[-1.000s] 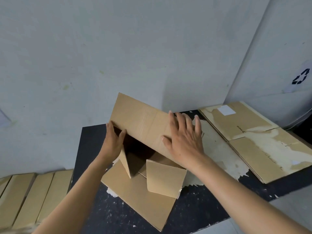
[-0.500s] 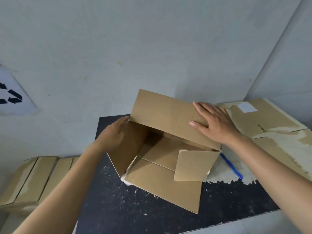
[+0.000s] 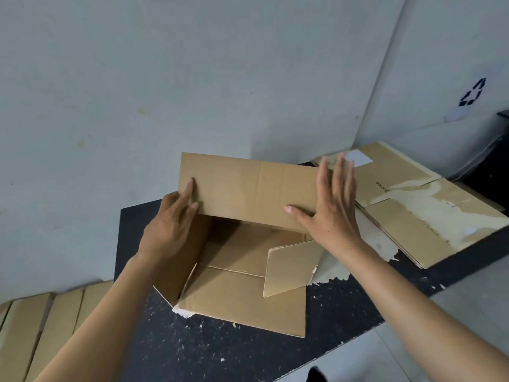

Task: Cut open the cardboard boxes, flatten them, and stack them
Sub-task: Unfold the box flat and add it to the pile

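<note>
An opened brown cardboard box (image 3: 242,296) lies on the black table (image 3: 192,348), its flaps spread and its inside facing me. The long far flap (image 3: 248,188) stands up. My left hand (image 3: 168,230) holds that flap's left end, fingers over its lower corner. My right hand (image 3: 333,205) presses flat on the flap's right end with straight fingers. A short side flap (image 3: 289,266) leans inward on the right. A stack of flattened boxes (image 3: 407,216) lies to the right, against the wall.
Light grey walls meet in a corner behind the table. A recycling symbol (image 3: 472,92) marks the right wall. More cardboard boxes (image 3: 46,326) sit lower left, below the table. Torn white paper (image 3: 330,271) lies beside the box. The table's near edge runs lower right.
The box has been swung round and opened wider toward me. My right hand slid to the far flap's right end; my left hand moved from the side wall onto the flap's left end. The blue pen is hidden.
</note>
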